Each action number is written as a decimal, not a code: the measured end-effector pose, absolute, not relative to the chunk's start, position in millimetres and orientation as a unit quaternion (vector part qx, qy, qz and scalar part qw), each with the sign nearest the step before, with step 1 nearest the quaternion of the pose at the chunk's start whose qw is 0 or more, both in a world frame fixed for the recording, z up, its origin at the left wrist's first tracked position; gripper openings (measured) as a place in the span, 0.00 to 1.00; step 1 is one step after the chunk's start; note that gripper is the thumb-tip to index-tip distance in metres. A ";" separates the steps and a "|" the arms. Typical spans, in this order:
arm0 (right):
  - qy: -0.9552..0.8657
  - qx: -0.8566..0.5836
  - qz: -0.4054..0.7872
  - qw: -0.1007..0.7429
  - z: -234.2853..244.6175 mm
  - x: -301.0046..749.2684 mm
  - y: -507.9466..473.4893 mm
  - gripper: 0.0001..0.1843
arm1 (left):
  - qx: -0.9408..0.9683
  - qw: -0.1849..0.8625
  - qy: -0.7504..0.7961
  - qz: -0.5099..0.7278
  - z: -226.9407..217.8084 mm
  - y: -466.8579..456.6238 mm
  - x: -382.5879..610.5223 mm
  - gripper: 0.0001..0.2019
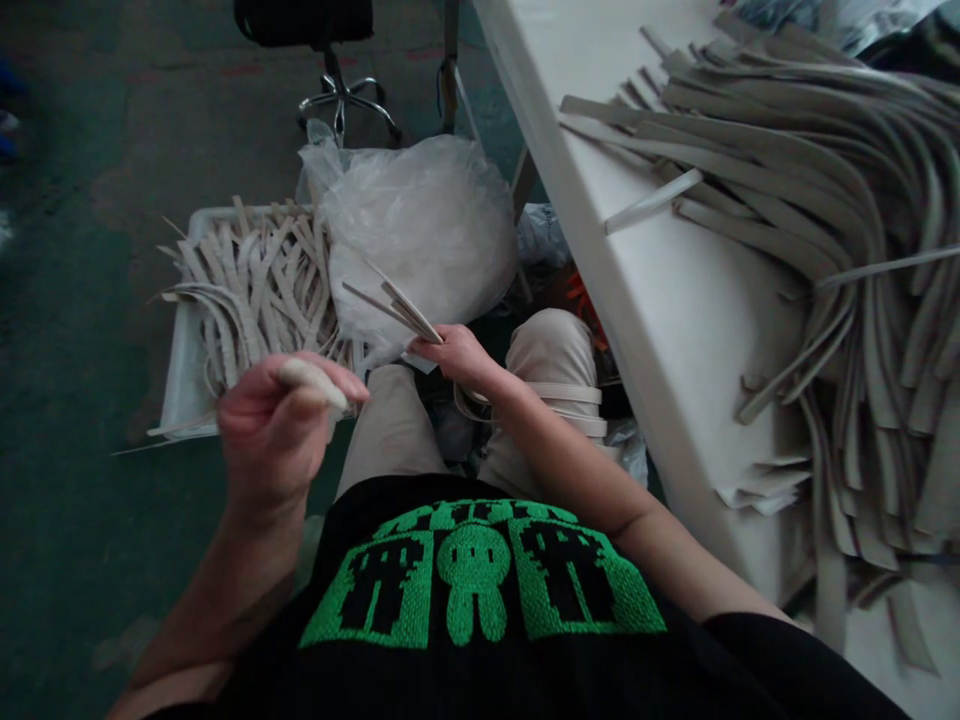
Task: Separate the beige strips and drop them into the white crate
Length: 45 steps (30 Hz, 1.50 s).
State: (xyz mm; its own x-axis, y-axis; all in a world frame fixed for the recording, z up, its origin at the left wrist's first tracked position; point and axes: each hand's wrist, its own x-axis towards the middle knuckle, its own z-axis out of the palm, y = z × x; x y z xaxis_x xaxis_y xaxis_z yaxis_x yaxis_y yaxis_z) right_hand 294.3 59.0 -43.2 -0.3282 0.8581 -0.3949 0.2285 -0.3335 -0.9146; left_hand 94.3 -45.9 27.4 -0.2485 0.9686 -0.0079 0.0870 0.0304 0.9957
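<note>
My right hand [461,355] is closed round a small bunch of thin beige strips [409,312], above my knees. Their ends fan out toward the upper left. More pale strips [570,393] loop across my right thigh; whether they join the held bunch is hidden. My left hand [274,430] is raised near the crate, fingers curled and thumb drawn in. A whitish sleeve-like piece [311,380] lies along one digit, perhaps a finger cover. Anything pinched in that hand cannot be made out.
A white crate [176,370] full of beige strips stands on the floor at left, beside a clear plastic bag [427,230]. On my right, a white table [637,290] bears a large heap of long strips [840,190]. Behind stands a wheeled chair [337,95].
</note>
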 end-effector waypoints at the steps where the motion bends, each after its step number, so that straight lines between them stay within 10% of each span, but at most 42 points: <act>1: -0.501 -0.494 0.664 0.255 -38.3 297.7 58.6 0.06 | 0.447 0.385 0.583 0.559 10.3 -33.2 96.5 0.14; 6: -0.414 -0.384 0.783 0.260 -21.1 306.2 54.0 0.09 | 0.525 0.496 0.581 0.375 -64.2 -2.0 108.5 0.33; 13: -0.431 -0.480 0.689 0.329 -32.6 304.6 59.4 0.06 | 0.472 0.465 0.646 0.379 -85.7 -13.7 119.2 0.14; 23: -0.375 -0.577 0.603 0.404 -44.3 307.1 76.4 0.07 | 0.292 0.597 0.626 0.408 -79.0 -78.5 76.0 0.23; 35: -0.462 -0.519 0.655 0.298 -49.5 275.1 51.6 0.05 | 0.375 0.588 0.616 0.368 -89.8 -54.4 80.2 0.32; 45: -0.467 -0.568 0.586 0.341 -50.0 280.6 60.4 0.06 | 0.384 0.634 0.545 0.392 -74.9 -10.1 127.9 0.17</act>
State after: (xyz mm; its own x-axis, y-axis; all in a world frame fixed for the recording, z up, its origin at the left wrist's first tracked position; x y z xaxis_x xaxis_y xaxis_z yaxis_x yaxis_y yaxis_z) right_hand 280.6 60.4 -50.0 -0.1218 0.9300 -0.3467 0.1299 -0.3314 -0.9345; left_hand 127.9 -10.1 -74.9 0.0985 0.9155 -0.3901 -0.0777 0.3978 0.9142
